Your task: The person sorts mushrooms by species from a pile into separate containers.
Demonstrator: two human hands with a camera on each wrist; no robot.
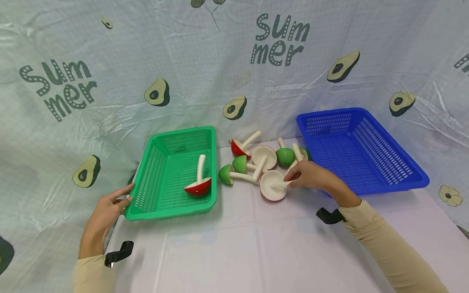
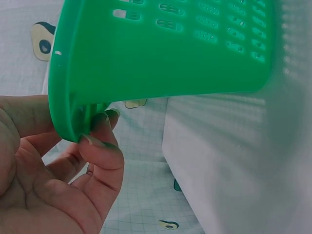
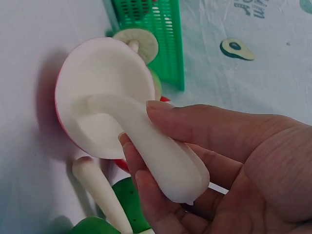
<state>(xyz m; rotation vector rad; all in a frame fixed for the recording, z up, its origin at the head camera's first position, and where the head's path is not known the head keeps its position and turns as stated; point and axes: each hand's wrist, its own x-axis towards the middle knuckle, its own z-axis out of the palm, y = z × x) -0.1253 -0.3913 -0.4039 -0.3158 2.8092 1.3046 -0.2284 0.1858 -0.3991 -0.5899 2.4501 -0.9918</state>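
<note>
My right hand (image 1: 311, 176) pinches the white stem of a toy mushroom (image 1: 272, 194) between thumb and fingers. The pale underside of its cap (image 3: 102, 68) faces up in the right wrist view, with a thin red edge. At the left, my left hand (image 1: 106, 213) grips the near left corner of a green plastic basket (image 1: 176, 214). Its fingers curl round the basket's rim (image 2: 66, 117) in the left wrist view. Inside that basket, by its right wall, lies one red-capped toy mushroom (image 1: 199, 188) with its stem pointing up.
Several toy mushrooms with green caps (image 1: 226, 174) and red caps (image 1: 238, 149) lie piled between the baskets. A blue plastic basket (image 1: 340, 150) stands at the right. Behind everything hangs a printed sheet (image 1: 198, 65). The white tabletop (image 1: 234, 244) stretches across the front.
</note>
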